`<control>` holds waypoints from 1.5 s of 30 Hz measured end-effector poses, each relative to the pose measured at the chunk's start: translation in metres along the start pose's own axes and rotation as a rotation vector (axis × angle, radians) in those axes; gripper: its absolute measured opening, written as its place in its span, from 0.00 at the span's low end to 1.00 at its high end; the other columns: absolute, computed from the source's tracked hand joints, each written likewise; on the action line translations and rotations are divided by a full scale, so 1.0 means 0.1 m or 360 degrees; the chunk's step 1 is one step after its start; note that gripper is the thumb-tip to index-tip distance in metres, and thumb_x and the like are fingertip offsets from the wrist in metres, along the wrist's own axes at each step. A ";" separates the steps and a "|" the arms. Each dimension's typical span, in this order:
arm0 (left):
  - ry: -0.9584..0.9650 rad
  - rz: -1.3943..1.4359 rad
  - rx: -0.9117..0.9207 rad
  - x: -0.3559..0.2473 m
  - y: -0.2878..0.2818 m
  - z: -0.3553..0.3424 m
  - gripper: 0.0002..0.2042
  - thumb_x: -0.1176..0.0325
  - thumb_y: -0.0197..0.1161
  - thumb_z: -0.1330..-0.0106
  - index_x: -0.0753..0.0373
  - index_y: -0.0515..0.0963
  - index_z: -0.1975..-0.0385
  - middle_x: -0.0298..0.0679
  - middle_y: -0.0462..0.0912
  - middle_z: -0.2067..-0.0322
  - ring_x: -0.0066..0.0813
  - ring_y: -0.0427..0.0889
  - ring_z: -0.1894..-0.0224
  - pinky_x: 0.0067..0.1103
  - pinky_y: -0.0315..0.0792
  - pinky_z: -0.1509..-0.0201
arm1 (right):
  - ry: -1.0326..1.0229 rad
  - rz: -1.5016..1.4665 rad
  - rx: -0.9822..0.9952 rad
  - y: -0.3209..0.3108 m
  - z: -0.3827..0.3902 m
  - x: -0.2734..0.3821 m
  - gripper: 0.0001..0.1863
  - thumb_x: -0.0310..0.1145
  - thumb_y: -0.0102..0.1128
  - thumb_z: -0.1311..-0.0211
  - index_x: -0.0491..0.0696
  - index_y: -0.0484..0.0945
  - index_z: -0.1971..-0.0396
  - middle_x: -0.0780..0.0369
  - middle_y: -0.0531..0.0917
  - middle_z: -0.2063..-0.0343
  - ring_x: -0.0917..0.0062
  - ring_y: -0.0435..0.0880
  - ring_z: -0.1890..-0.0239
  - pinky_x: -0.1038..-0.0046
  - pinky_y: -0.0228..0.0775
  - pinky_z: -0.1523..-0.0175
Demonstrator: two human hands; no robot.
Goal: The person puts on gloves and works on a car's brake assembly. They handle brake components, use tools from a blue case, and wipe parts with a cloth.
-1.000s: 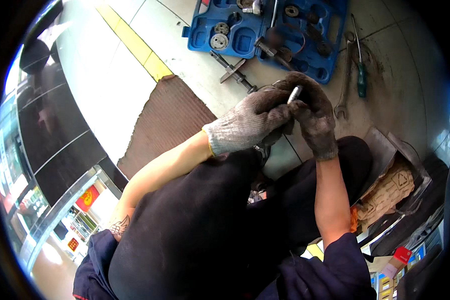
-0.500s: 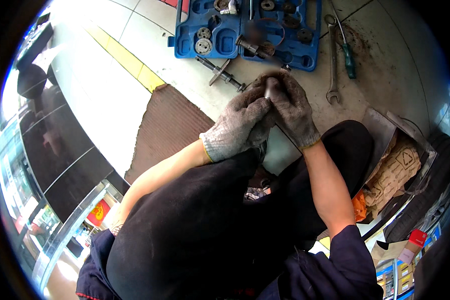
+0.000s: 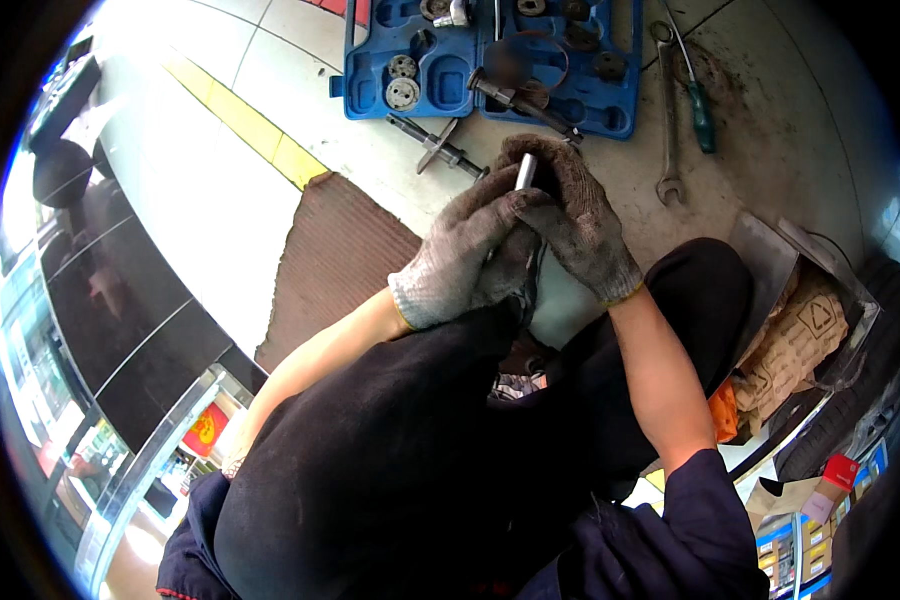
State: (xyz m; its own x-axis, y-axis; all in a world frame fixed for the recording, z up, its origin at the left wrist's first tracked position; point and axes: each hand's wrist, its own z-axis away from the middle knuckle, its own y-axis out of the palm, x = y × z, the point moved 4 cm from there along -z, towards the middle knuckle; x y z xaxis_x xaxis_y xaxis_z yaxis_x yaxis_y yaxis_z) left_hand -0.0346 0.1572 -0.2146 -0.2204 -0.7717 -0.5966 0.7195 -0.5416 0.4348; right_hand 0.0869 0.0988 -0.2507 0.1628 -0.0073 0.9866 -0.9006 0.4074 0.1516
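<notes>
In front of my knees, my left hand and my right hand meet, both in dirty grey knit gloves. The fingers of both are closed around a small shiny metal pin. Its upper end sticks out between them; the rest is hidden by the gloves. Just beyond the left fingers, a threaded metal tool with a flat plate lies on the floor. A second threaded tool rests on the front edge of an open blue tool case, which holds several round metal discs.
To the right of the case lie a combination wrench and a green-handled screwdriver. A brown ribbed mat covers the floor on the left. Near my right knee stands a metal box with crumpled brown paper, beside a tyre.
The metal pin now shows much more of its length above the fingers. My fingers have shifted around it, and the left hand sits slightly further left and lower.
</notes>
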 end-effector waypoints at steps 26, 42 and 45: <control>-0.0166 -0.0297 -0.0087 0.06 -0.08 0.04 0.25 0.63 0.55 0.30 0.70 0.63 0.37 0.43 0.76 0.51 0.24 0.75 0.52 0.19 0.71 0.47 | 0.0135 -0.0030 -0.0266 -0.07 0.04 -0.23 0.11 0.32 0.51 0.31 0.43 0.79 0.57 0.57 0.85 0.62 0.71 0.85 0.60 0.76 0.76 0.55; -0.0076 -0.1173 -0.0228 -0.02 -0.12 0.08 0.19 0.66 0.56 0.31 0.71 0.71 0.45 0.51 0.81 0.58 0.34 0.81 0.54 0.24 0.73 0.50 | 0.0097 0.0172 0.0071 0.03 0.06 -0.21 0.12 0.31 0.61 0.38 0.42 0.78 0.56 0.56 0.84 0.62 0.72 0.84 0.60 0.74 0.75 0.56; -0.0115 -0.1112 -0.0160 0.00 -0.10 0.06 0.19 0.65 0.55 0.31 0.71 0.71 0.46 0.48 0.82 0.59 0.32 0.81 0.59 0.25 0.75 0.54 | 0.0070 0.0536 -0.0111 -0.02 0.07 -0.23 0.12 0.31 0.59 0.37 0.42 0.78 0.56 0.53 0.83 0.62 0.68 0.85 0.61 0.73 0.75 0.57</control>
State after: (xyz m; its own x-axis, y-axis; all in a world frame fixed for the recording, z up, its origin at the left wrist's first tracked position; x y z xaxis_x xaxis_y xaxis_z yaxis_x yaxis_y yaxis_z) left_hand -0.0460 0.1604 -0.2151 -0.6933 -0.2770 -0.6653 0.4502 -0.8874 -0.0997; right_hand 0.0819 0.0916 -0.2728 -0.1201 0.1770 0.9769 -0.8773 0.4417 -0.1879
